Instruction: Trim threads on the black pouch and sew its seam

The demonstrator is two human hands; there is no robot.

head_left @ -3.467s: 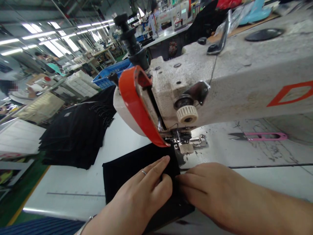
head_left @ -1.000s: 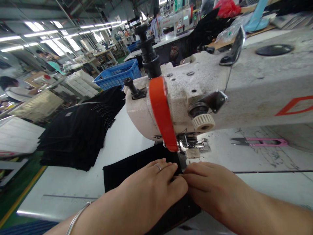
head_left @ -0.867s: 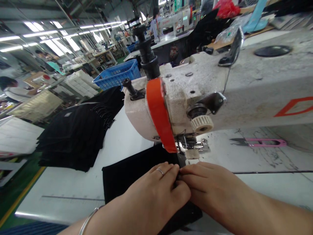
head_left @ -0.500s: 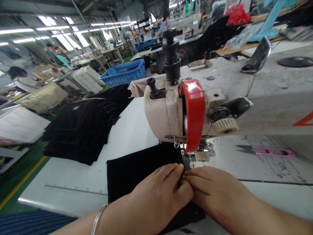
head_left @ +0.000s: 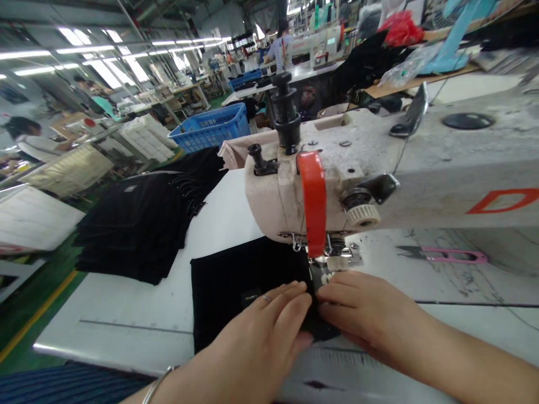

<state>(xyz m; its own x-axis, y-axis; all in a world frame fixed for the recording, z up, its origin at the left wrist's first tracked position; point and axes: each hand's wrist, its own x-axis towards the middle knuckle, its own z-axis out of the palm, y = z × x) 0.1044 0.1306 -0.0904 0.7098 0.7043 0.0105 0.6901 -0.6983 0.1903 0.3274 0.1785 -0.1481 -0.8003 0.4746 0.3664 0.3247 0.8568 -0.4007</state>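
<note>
A black fabric piece (head_left: 236, 283) with a small label lies on the white table under the head of a sewing machine (head_left: 379, 168). My left hand (head_left: 261, 336) rests flat on the fabric, fingers stretched out together toward the presser foot (head_left: 332, 261). My right hand (head_left: 357, 308) lies palm down on the fabric's right edge, fingertips touching the cloth just in front of the presser foot. An orange guard (head_left: 314, 202) hangs over the needle area.
A stack of black fabric pieces (head_left: 143, 219) lies at the table's far left. Pink thread snips (head_left: 442, 255) lie under the machine arm at the right. A blue basket (head_left: 210, 126) and other workstations with people stand behind.
The fabric has slid away under the presser foot, baring more table near me and a small label. My left fingers have flattened from a pinch. The view has shifted.
</note>
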